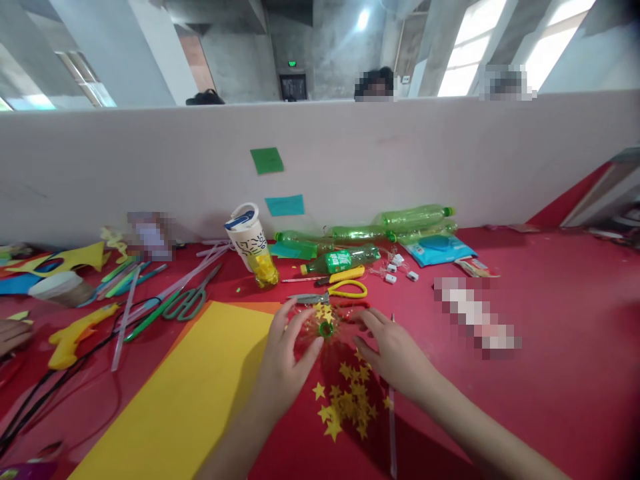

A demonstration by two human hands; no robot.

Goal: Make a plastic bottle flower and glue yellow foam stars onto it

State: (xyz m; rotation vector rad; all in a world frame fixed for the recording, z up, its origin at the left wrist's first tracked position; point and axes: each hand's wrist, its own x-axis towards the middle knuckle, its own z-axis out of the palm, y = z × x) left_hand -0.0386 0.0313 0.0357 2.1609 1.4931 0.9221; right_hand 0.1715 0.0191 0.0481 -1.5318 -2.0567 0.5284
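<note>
Between my hands sits a cut bottle piece (326,329) of see-through plastic, its green neck ring facing up, with several yellow stars at its far side. My left hand (290,350) curves at its left side with thumb and fingers apart; whether the fingertips touch the plastic I cannot tell. At the right, my right hand (393,343) hovers with fingers bent and apart, holding nothing visible. A loose pile of yellow paper stars (350,400) lies just nearer to me. Beyond the bottle piece lie yellow-handled scissors (347,289).
Yellow paper sheets (185,387) lie at left, near green scissors (187,303) and a yellow glue gun (75,337). A paper cup (245,237) and green bottles (415,217) stand or lie by the white partition (150,160). A clear straw (393,427) lies at right. Another person's hand (13,337) shows at far left.
</note>
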